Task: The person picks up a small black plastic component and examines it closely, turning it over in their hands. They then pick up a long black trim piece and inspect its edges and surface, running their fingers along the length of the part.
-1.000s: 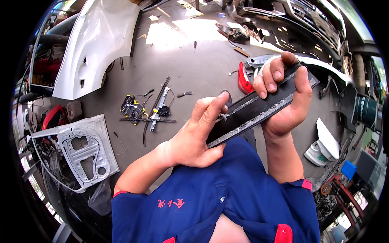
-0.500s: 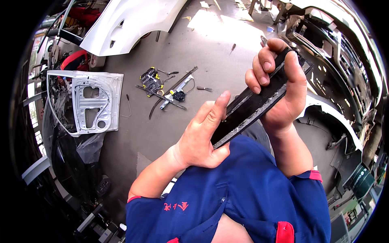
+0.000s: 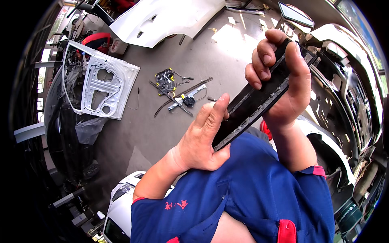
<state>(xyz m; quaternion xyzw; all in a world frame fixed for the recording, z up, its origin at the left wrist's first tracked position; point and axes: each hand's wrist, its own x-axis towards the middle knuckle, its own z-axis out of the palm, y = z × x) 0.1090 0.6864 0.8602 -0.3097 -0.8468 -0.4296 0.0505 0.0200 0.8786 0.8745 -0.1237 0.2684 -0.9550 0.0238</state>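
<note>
A long black trim strip [image 3: 253, 104] slants up to the right in front of my chest, its channelled side with a rough grey edge facing me. My left hand [image 3: 198, 139] is closed around its lower end, thumb on top. Near the upper end my right hand [image 3: 291, 83] grips the strip between curled fingers and thumb. Beyond it on the floor lie a black and yellow tool set [image 3: 165, 81] and a window regulator [image 3: 187, 100] with a small black motor, crossed by dark strips.
A bare silver door shell [image 3: 129, 75] stands to the left. At the top lies a white body panel [image 3: 170, 18]. Car front parts and a white fender [image 3: 344, 164] crowd the right side, with a green drum [image 3: 349, 214] below. A white car [image 3: 121, 188] shows lower left.
The surroundings have shifted and turned in view, bringing the white car in at lower left. Both hands keep hold of the trim strip in nearly the same pose.
</note>
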